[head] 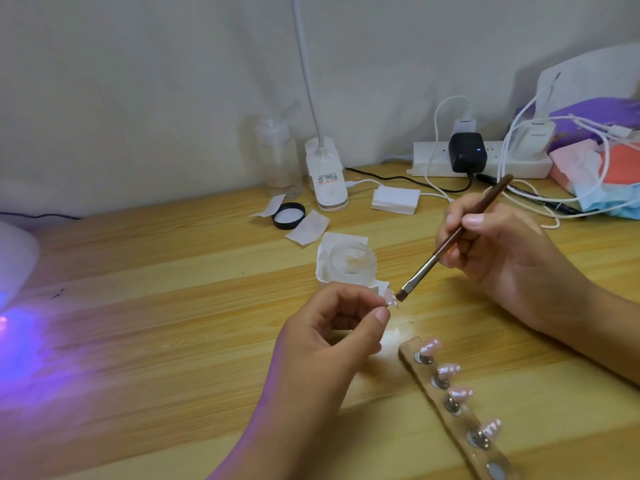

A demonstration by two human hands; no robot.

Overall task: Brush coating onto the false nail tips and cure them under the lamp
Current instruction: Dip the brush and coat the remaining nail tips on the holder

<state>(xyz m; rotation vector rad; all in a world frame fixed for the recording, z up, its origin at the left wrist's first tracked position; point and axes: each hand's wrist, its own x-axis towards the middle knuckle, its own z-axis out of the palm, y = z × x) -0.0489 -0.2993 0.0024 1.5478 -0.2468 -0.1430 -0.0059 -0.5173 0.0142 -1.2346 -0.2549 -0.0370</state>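
Beside the open jar [352,263], the left hand [332,327] has its grip closed on one nail tip [496,301]; the right hand [498,244] grips one brush [450,240], bristles touching it. Four tips stand on the holder strip [460,420] nearer than the jar.

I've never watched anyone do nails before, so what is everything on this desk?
Held false nail tip: one, pale pink, left fingertips.
Brown-handled flat brush: one, right hand, bristles at the tip.
Frosted glass jar: one, open, centre.
Black round lid: one, behind jar.
Tan holder strip: one, lower right, four pink tips mounted.
Glowing curing lamp: one, white, far left.
White clip lamp: one, back.
Clear bottle: one, beside it.
White power strip: one, back right.
Wooden desk: one.
Left hand; right hand.
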